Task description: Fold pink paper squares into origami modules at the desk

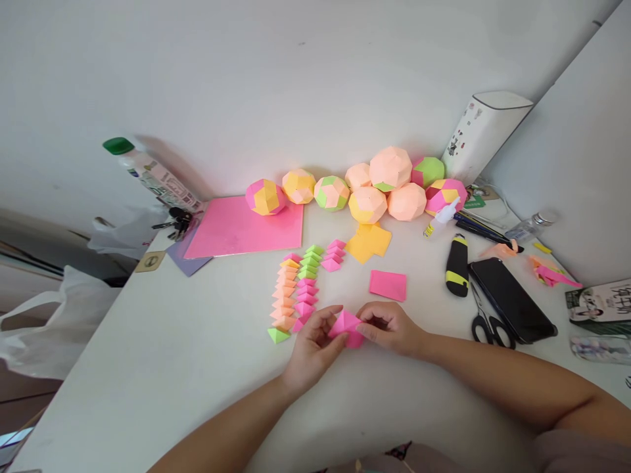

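A pink sheet of folded paper [346, 323] is pinched between both my hands above the near middle of the table. My left hand [314, 348] grips its left side, thumb in front. On its right edge, the thumb and fingers of my right hand [389, 327] are closed. Just beyond lies a stack of pink paper [388, 285]. Left of it, rows of small folded paper pieces stand in peach [283, 292], green [310, 261] and pink [334, 255]. Part of the nearest pink row is hidden behind my left hand.
Several paper balls [390, 169] line the wall, one on a pink board [241, 230]. Yellow paper [369, 242] lies before them. Right are a glue bottle [442, 217], cutter [457, 266], scissors [488, 322] and phone [513, 299]. A green-capped bottle [158, 177] stands left.
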The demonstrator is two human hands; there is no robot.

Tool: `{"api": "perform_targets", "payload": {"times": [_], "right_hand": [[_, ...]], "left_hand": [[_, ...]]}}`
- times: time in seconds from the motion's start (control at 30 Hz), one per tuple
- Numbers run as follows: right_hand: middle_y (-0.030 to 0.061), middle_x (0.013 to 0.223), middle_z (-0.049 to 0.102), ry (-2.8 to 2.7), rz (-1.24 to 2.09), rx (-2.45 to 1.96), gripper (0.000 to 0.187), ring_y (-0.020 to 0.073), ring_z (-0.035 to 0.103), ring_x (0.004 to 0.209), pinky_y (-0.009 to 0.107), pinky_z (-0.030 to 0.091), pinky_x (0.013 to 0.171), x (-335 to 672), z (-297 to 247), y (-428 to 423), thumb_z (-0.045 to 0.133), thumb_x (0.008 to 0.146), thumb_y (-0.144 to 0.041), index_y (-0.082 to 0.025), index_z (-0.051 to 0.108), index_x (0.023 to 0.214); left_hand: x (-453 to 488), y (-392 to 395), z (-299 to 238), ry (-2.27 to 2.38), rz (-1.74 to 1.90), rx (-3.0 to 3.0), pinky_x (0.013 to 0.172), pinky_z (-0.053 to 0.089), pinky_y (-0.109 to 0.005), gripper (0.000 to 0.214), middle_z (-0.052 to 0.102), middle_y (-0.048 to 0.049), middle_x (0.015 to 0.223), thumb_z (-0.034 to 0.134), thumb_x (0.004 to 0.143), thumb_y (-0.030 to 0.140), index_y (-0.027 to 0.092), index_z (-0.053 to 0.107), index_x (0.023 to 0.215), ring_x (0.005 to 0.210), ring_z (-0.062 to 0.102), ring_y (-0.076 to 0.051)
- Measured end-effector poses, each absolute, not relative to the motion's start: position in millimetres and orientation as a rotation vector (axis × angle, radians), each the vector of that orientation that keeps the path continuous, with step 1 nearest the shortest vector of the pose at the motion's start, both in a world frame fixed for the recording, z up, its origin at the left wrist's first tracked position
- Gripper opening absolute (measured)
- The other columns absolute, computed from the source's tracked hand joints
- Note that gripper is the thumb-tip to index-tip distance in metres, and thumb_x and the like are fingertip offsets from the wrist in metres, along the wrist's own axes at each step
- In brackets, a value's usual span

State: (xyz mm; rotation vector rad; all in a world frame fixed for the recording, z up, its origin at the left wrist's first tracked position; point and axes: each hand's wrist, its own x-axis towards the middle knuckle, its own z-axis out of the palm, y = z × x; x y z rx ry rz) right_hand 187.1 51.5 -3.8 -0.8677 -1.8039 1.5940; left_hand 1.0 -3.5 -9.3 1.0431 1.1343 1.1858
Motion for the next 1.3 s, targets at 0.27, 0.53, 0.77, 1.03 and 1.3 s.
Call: {"api": "perform_targets", "payload": {"times": [0.27,0.53,0.77,1.03,1.3], "right_hand": [[-0.0030,0.057,0.050,-1.687,1.756,-0.935,0.032,0.0063,0.041,0.049,0.017,0.032,0.044,188.6,-5.5,51.1,0.071,0.074,-0.040,-0.013,0.055,0.073],[-0.0007,0.066,0.055,-1.633,1.843,-0.915,0.025,0.0080,0.050,0.055,0.019,0.040,0.050,188.3,-4.6,51.2,0.068,0.079,-0.035,-0.013,0.055,0.077],[-0.0027,0.060,0.049,-1.845,1.693,-0.936,0.019,0.0059,0.040,0.051,0.017,0.032,0.046,189.2,-5.3,52.5,0.064,0.077,-0.026,-0.013,0.055,0.067],[-0.0023,0.063,0.050,-1.861,1.615,-0.859,0.024,0.0061,0.039,0.052,0.018,0.032,0.047,188.4,-3.6,51.6,0.065,0.078,-0.032,-0.013,0.054,0.068],[-0.0005,0.063,0.053,-1.899,1.609,-0.823,0.031,0.0067,0.041,0.051,0.019,0.033,0.046,187.6,-3.5,52.4,0.062,0.082,-0.041,-0.012,0.059,0.071]], "left_hand": [[2.5,-5.9,-7.1,1.054,1.015,1.008,0.050,0.040,-0.019,0.030,0.055,0.0049,0.063,0.073,0.073,0.033,0.018,0.053,0.090,0.053,0.049,-0.008],[-0.2,-5.6,-4.3,1.059,1.031,0.926,0.053,0.043,-0.021,0.032,0.060,0.0012,0.069,0.072,0.075,0.035,0.018,0.046,0.078,0.058,0.055,-0.009],[2.4,-10.2,-13.9,1.008,1.265,1.096,0.071,0.049,-0.026,0.023,0.057,-0.0019,0.090,0.067,0.080,0.021,0.022,0.045,0.089,0.081,0.058,-0.013],[-1.6,-8.6,-14.7,1.017,1.221,1.538,0.061,0.044,-0.024,0.019,0.055,-0.0016,0.077,0.053,0.087,0.011,0.022,0.060,0.101,0.068,0.052,-0.012],[-2.0,-7.0,-14.5,1.039,1.233,1.729,0.075,0.051,-0.032,0.041,0.061,-0.0084,0.102,0.053,0.085,0.008,0.027,0.058,0.122,0.091,0.059,-0.019]]}}
